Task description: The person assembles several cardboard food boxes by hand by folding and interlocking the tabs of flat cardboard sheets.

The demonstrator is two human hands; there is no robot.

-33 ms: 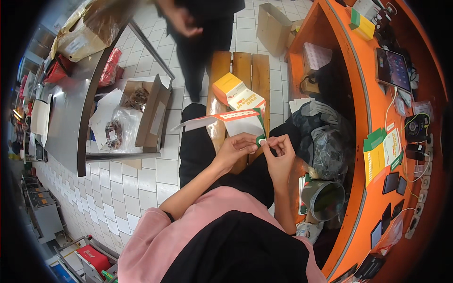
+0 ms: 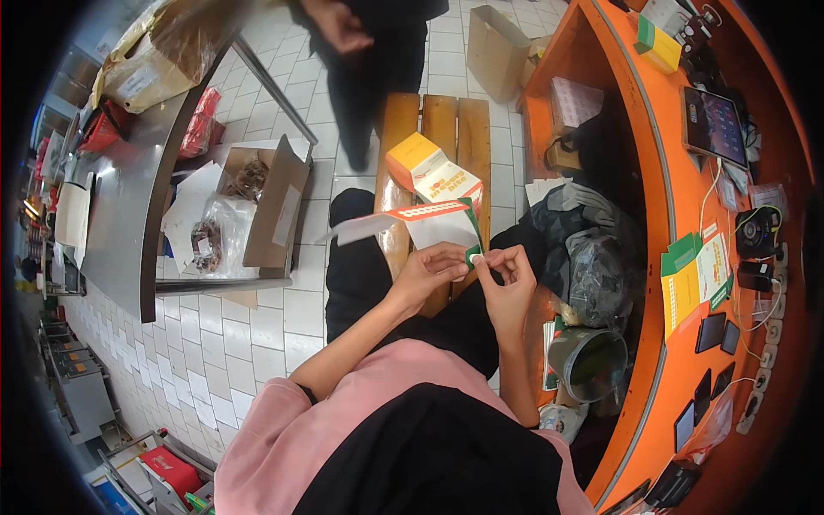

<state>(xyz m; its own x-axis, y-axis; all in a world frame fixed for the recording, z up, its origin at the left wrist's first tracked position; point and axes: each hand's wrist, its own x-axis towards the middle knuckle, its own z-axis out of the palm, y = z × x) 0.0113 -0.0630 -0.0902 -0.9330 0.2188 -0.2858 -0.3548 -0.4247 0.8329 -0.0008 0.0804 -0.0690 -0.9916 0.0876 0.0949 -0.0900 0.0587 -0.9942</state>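
Above my lap, an unfolded cardboard box blank (image 2: pixel 442 225) is held by its green end, its white inside partly showing along with a red-orange band. My left hand (image 2: pixel 433 271) pinches that end between thumb and fingers. My right hand (image 2: pixel 510 281) is closed at the same green corner, thumb and finger pressed on a small whitish tab. The blank's long flap sticks out to the left. Just beyond it, a yellow and white folded carton (image 2: pixel 433 166) lies on the wooden slatted bench (image 2: pixel 475 129).
A person (image 2: pixel 369 69) in dark clothes stands beyond the bench. At left is a metal table (image 2: pixel 146 180), with an open cardboard box (image 2: pixel 279 206) beside it. The orange counter (image 2: pixel 639 412) on the right holds a tablet (image 2: pixel 714 126), phones and cartons. A clear bucket (image 2: pixel 588 365) stands beneath.
The other person's hand and leg have shifted slightly to the right. The blank's left flap has moved a little; my hands stay at the green corner.
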